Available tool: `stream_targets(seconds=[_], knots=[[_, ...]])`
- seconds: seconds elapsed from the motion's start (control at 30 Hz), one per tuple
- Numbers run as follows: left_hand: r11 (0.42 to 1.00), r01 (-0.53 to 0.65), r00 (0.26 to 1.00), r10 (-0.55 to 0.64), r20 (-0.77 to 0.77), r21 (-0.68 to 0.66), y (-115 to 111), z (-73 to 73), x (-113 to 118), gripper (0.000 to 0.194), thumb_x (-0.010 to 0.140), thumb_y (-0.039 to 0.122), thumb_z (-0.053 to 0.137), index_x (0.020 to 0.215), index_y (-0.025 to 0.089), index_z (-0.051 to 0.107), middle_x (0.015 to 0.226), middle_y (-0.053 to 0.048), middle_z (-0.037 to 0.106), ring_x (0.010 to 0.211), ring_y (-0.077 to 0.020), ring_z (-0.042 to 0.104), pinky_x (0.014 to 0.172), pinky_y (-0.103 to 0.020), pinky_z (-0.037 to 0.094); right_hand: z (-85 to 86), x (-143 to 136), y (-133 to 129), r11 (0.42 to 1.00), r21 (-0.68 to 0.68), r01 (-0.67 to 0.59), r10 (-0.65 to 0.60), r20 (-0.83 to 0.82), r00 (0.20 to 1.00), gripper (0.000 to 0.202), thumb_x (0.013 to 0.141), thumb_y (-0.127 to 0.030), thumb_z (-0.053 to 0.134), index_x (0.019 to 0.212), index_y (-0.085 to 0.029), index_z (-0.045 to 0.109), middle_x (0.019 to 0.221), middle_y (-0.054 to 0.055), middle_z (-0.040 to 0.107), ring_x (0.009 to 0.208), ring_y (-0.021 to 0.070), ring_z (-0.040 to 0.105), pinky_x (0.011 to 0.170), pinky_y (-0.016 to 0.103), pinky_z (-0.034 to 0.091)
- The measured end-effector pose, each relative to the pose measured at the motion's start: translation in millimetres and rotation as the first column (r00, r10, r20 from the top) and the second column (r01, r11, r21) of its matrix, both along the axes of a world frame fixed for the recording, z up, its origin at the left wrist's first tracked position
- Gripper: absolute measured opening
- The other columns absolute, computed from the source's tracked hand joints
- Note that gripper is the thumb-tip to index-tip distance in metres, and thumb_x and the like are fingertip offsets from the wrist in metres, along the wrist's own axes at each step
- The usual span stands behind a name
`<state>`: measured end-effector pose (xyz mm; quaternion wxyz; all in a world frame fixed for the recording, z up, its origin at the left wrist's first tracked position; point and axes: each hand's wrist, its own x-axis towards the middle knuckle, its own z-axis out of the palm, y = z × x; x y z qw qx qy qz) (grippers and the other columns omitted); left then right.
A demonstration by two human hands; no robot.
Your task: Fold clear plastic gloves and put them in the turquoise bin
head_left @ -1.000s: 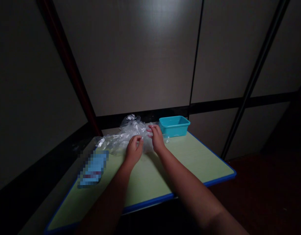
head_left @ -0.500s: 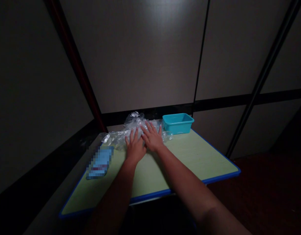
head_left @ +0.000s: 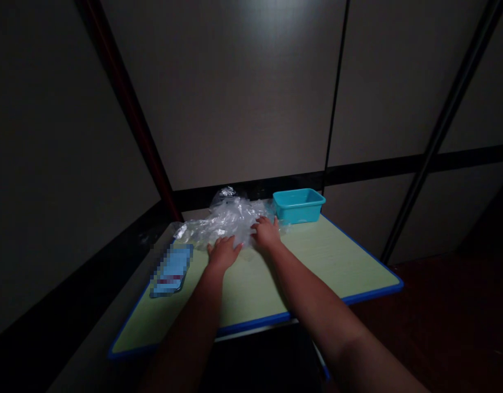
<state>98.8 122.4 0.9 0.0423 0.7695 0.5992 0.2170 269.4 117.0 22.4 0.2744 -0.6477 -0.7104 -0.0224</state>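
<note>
Left hand (head_left: 224, 254) and right hand (head_left: 267, 234) are drawn apart, fingers loosely spread at clear plastic (head_left: 227, 218). Plastic is flanked by turquoise bin (head_left: 300, 213) and pixelated blue item (head_left: 173, 267).

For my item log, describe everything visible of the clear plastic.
The clear plastic looks like thin, glossy film, crumpled and catching highlights. It lies in a heap along the far side of the table, highest at the back. Its right end lies by the turquoise tub. The left hand and right hand are at its near edge, fingers on or just above it; whether it is one piece or several is unclear.
</note>
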Motion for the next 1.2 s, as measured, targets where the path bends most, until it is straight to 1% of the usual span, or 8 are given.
stream_targets(seconds=[0.2, 0.43, 0.53, 0.63, 0.73, 0.83, 0.97, 1.2], knots=[[0.998, 0.031, 0.993, -0.037, 0.114, 0.051, -1, 3.6, -2, 0.021, 0.078, 0.032, 0.066, 0.098, 0.027, 0.073, 0.117, -0.011, 0.069, 0.122, -0.0327, 0.052, 0.11, -0.059, 0.023, 6.4, 6, -3, 0.999, 0.03, 0.017, -0.016, -0.028, 0.999, 0.021, 0.088, -0.024, 0.056, 0.094, -0.021, 0.076, 0.106, 0.016, 0.069, 0.112, 0.0337, 0.054, 0.102, 0.05, 0.033], [0.99, 0.022, 0.911, -0.078, 0.404, 0.142, 5, 14.9, -4, 0.019, 0.082, 0.027, 0.055, 0.082, 0.022, 0.074, 0.1, -0.006, 0.074, 0.103, -0.0243, 0.063, 0.097, -0.037, 0.044, 9.3, -4, -14, 0.972, 0.097, -0.213, 0.224, -0.122, 0.967, 0.043, 0.08, -0.045, 0.07, 0.117, -0.024, 0.067, 0.121, 0.011, 0.064, 0.121, 0.0296, 0.049, 0.11, 0.052, 0.02], [0.985, -0.014, 0.828, -0.085, 0.554, 0.173, 10, 17.2, -6, 0.029, 0.087, 0.034, 0.047, 0.084, 0.019, 0.072, 0.091, -0.006, 0.074, 0.092, -0.0234, 0.067, 0.086, -0.033, 0.05, 9.2, -5, -11, 0.945, 0.187, -0.269, 0.322, -0.387, 0.864, 0.039, 0.067, -0.034, 0.081, 0.103, -0.024, 0.071, 0.113, 0.009, 0.068, 0.117, 0.0299, 0.053, 0.113, 0.052, 0.012], [0.981, -0.043, 0.728, -0.098, 0.679, 0.187, 14, 15.6, -6, 0.044, 0.093, 0.043, 0.033, 0.09, 0.016, 0.068, 0.085, -0.008, 0.073, 0.084, -0.0221, 0.069, 0.078, -0.031, 0.052, 9.4, -3, -4, 0.949, 0.232, -0.212, 0.309, -0.559, 0.769, 0.011, 0.076, -0.029, 0.068, 0.083, -0.021, 0.07, 0.094, 0.006, 0.072, 0.099, 0.026, 0.061, 0.104, 0.046, 0.031], [0.979, -0.024, 0.649, -0.141, 0.748, 0.205, 15, 12.8, -3, 0.048, 0.096, 0.047, 0.026, 0.106, 0.016, 0.062, 0.093, -0.01, 0.072, 0.085, -0.0202, 0.069, 0.079, -0.032, 0.052, 9.3, 0, 4, 0.954, 0.258, -0.153, 0.29, -0.667, 0.686, 0.018, 0.079, -0.036, 0.06, 0.074, -0.02, 0.066, 0.081, 0.004, 0.07, 0.084, 0.0218, 0.063, 0.083, 0.035, 0.045], [0.969, 0.032, 0.624, -0.209, 0.753, 0.243, 14, 11.3, -1, 0.039, 0.086, 0.044, 0.054, 0.115, 0.018, 0.057, 0.111, -0.01, 0.068, 0.101, -0.0217, 0.065, 0.092, -0.035, 0.048, 7.7, 1, 8, 0.961, 0.261, -0.092, 0.266, -0.774, 0.575, 0.028, 0.076, -0.044, 0.06, 0.063, -0.019, 0.06, 0.066, 0.001, 0.065, 0.069, 0.018, 0.06, 0.069, 0.029, 0.047], [0.948, 0.145, 0.594, -0.312, 0.741, 0.283, 11, 10.8, -3, 0.059, 0.063, 0.028, 0.078, 0.118, 0.019, 0.058, 0.125, -0.011, 0.061, 0.12, -0.027, 0.054, 0.106, -0.041, 0.038, 5.5, 1, 11, 0.977, 0.212, -0.024, 0.203, -0.89, 0.408, 0.038, 0.076, -0.051, 0.056, 0.054, -0.019, 0.054, 0.049, -0.001, 0.056, 0.051, 0.0143, 0.054, 0.054, 0.026, 0.047], [0.94, 0.257, 0.571, -0.335, 0.749, 0.225, 3, 9.6, -2, 0.034, 0.058, 0.031, 0.082, 0.089, 0.021, 0.071, 0.099, -0.007, 0.07, 0.102, -0.0266, 0.062, 0.099, -0.041, 0.042, 8.2, 1, 14, 0.996, 0.086, 0.009, 0.083, -0.979, 0.188, 0.042, 0.081, -0.048, 0.055, 0.049, -0.022, 0.045, 0.039, -0.003, 0.046, 0.037, 0.0108, 0.044, 0.041, 0.024, 0.044]])
